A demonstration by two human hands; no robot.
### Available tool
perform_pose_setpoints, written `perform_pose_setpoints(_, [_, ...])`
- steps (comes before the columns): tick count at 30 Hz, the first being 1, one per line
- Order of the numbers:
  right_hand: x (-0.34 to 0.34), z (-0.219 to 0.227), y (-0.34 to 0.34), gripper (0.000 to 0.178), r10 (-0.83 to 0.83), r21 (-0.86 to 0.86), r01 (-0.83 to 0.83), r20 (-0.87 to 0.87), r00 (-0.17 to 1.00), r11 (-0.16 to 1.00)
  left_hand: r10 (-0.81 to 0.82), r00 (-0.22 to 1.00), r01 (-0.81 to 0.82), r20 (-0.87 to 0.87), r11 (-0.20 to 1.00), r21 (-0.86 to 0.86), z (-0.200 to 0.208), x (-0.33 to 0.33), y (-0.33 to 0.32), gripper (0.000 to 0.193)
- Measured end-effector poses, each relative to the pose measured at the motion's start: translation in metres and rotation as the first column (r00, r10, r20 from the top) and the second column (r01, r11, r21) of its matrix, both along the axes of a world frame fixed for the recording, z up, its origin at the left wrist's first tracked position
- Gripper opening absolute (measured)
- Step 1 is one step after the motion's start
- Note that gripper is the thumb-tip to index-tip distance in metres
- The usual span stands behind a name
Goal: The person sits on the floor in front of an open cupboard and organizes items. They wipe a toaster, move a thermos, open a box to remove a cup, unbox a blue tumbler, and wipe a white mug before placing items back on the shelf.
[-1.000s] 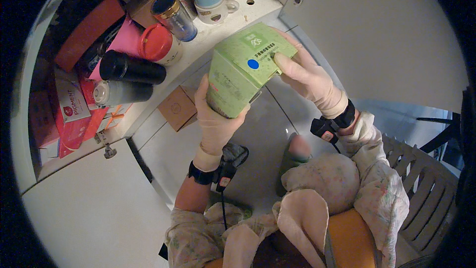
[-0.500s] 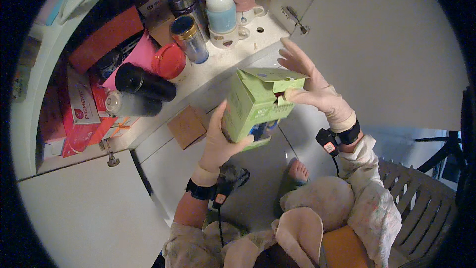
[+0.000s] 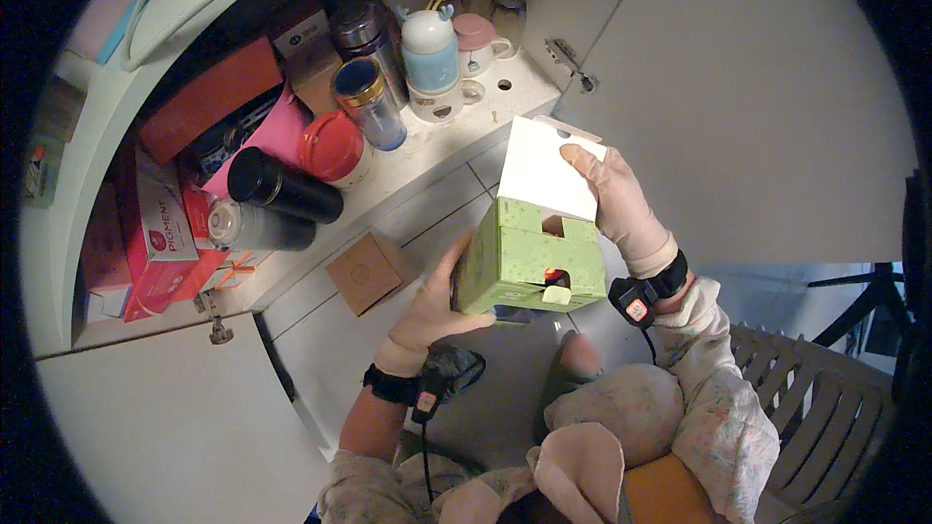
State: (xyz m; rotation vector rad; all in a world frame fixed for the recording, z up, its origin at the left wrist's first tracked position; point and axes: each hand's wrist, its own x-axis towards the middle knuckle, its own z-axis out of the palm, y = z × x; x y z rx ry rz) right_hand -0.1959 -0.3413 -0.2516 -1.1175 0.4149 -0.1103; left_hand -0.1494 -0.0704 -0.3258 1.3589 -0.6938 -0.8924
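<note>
A light green cardboard box [image 3: 524, 250] is held up over the tiled floor in front of the cabinet. My left hand [image 3: 425, 309], in a thin pale glove, grips its left side, with the thumb along the lower edge. The box's top flap [image 3: 544, 170] is raised and shows its white inner side. My right hand [image 3: 631, 209], gloved as well, pinches the flap's right edge, its thumb lying on the white side. Small cut-outs in the green carton show something red inside, too little to name.
The open cabinet shelf [image 3: 417, 155] holds a black tumbler [image 3: 283, 184], a red-lidded jar [image 3: 332, 146], a glass bottle [image 3: 374, 112], a blue-and-white cup [image 3: 429, 53] and several boxes. A brown box [image 3: 364, 275] sits on the floor. Open doors flank me; a slatted plastic chair [image 3: 806, 408] stands right.
The box's top flap has swung up, showing its white inside. My right hand has moved from the box's front corner onto that flap. The box has tilted and come slightly lower.
</note>
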Motion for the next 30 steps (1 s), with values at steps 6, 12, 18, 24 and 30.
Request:
perform_pose_setpoints(6, [0.003, -0.008, 0.011, 0.032, 0.002, 0.081, -0.002, 0.0, 1.0, 0.997, 0.01, 1.0, -0.012, -0.027, 0.997, -0.082, 0.006, 0.0, -0.01, 0.097])
perform_pose_setpoints(12, [0.005, -0.025, 0.013, 0.024, -0.079, -0.119, 0.084, 0.046, 0.996, 0.989, 0.396, 0.916, -0.397, -0.063, 0.918, -0.007, 0.029, -0.007, -0.035, 0.074])
perform_pose_setpoints(18, [0.007, -0.023, 0.014, 0.024, -0.072, -0.088, 0.078, 0.066, 0.995, 0.993, 0.353, 0.823, -0.477, 0.446, 0.855, 0.205, 0.057, -0.012, -0.046, 0.069])
perform_pose_setpoints(24, [0.006, -0.02, 0.018, 0.025, -0.126, -0.097, 0.131, 0.056, 0.99, 0.987, 0.215, 0.756, -0.377, 0.618, 0.915, 0.144, 0.066, -0.009, -0.043, 0.088])
perform_pose_setpoints(30, [0.005, -0.026, 0.018, 0.028, -0.103, -0.022, 0.103, 0.012, 0.995, 0.994, 0.195, 0.756, -0.379, 0.625, 0.909, 0.176, 0.054, -0.009, -0.043, 0.083])
